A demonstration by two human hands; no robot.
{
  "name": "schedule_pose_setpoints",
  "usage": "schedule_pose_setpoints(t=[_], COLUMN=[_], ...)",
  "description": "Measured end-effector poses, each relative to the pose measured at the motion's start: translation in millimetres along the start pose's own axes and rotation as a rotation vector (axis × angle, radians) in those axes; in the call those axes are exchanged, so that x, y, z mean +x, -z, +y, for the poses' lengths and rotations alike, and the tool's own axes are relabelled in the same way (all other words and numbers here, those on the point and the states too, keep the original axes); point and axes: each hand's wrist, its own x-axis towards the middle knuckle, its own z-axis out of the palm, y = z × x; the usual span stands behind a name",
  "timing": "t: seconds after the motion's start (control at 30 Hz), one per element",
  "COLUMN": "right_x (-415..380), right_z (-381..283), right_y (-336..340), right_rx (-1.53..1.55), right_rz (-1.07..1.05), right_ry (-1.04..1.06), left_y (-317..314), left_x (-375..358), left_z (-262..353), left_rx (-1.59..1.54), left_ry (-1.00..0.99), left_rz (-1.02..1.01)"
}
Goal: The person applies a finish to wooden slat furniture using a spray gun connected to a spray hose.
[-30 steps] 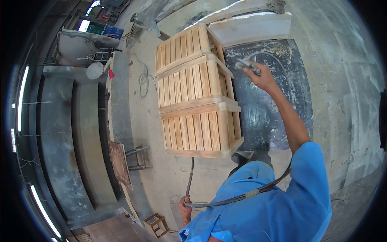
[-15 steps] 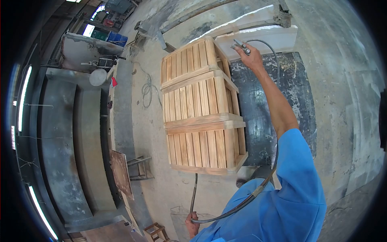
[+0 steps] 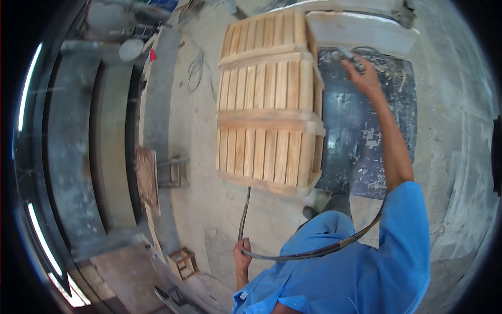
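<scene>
My right hand point(image 3: 364, 76) is wrapped round a metal spray gun point(image 3: 351, 60), over the dark, paint-marked board point(image 3: 342, 120) on the floor. A hose point(image 3: 308, 255) runs from beside my right arm across my blue clothing to my left hand point(image 3: 242, 255), which is closed round it. From there the hose goes up to the near end of the slatted wooden crates point(image 3: 269, 120). The crates stand in a row left of the board, apart from both hands.
A pale panel point(image 3: 361, 32) lies beyond the board. On the left are a brown board point(image 3: 147, 180) against a metal stand, a small wooden stool point(image 3: 183, 263), a round white lid point(image 3: 129, 50) and a coiled cable point(image 3: 196, 70). My shoe shows beside the crates.
The view has shifted, so the crates appear higher. My right hand with the spray gun has moved from over the pale panel to over the dark board. Both hands keep their hold.
</scene>
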Motion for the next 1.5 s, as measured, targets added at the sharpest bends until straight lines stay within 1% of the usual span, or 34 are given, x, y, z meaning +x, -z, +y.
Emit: schedule_pose_setpoints(t=[0.03,0.07,0.13,0.17,0.23,0.27,0.33,0.4,0.43,0.67,0.8,0.9,0.97,1.03,1.13,1.2,1.3,1.37,1.4,1.47,1.5], right_x=[-3,-8,-24,-36,-71,-92,-137,-172,-185,-266,-318,-364,-393,-417,-446,-457,-456,-450,-447,-445,-444], right_z=[-3,-12,-33,-41,-49,-52,-68,-79,-82,-96,-136,-169,-195,-211,-234,-243,-264,-281,-282,-280,-285], right_y=[2,3,9,14,19,19,18,21,21,27,13,-5,-16,-23,-37,-46,-75,-99,-111,-132,-139], right_rx=[-0.023,-0.016,-0.011,-0.024,-0.009,0.017,0.104,0.083,0.071,-0.047,-0.101,-0.128,-0.179,-0.204,-0.228,-0.241,-0.324,-0.399,-0.398,-0.372,-0.385], right_rz=[0.014,-0.016,-0.048,-0.170,-0.406,-0.525,-0.616,-0.651,-0.670,-0.588,-0.531,-0.520,-0.495,-0.468,-0.393,-0.386,-0.420,-0.412,-0.409,-0.315,-0.348], right_ry=[0.063,0.062,-0.079,-0.089,-0.083,-0.069,-0.177,-0.272,-0.265,-0.300,-0.261,-0.227,-0.217,-0.208,-0.201,-0.220,-0.161,-0.064,-0.061,0.102,0.042], left_y=[1,0,-5,-6,-6,-8,-14,-19,-19,-22,-18,-8,1,11,12,15,20,24,26,31,33], left_x=[-1,-4,-3,-4,-6,-8,-14,-19,-21,-35,-37,-40,-45,-51,-52,-46,-34,-27,-25,-24,-24], left_z=[2,-3,-13,-14,-15,-15,-19,-23,-23,-82,-137,-188,-219,-238,-269,-285,-301,-308,-311,-317,-321], left_rx=[-0.003,-0.005,-0.023,-0.032,-0.050,-0.058,-0.034,-0.089,-0.119,-0.222,-0.303,-0.342,-0.386,-0.428,-0.426,-0.446,-0.476,-0.485,-0.477,-0.466,-0.504], left_ry=[0.016,0.046,-0.045,-0.027,-0.086,-0.060,-0.096,-0.062,-0.074,-0.140,-0.156,-0.225,-0.236,-0.224,-0.264,-0.279,-0.302,-0.319,-0.334,-0.349,-0.309], left_rz=[-0.006,0.001,0.037,0.047,0.060,0.077,0.046,0.058,0.065,0.094,0.103,0.104,0.097,0.096,0.094,0.067,0.055,0.074,0.077,0.078,0.058])
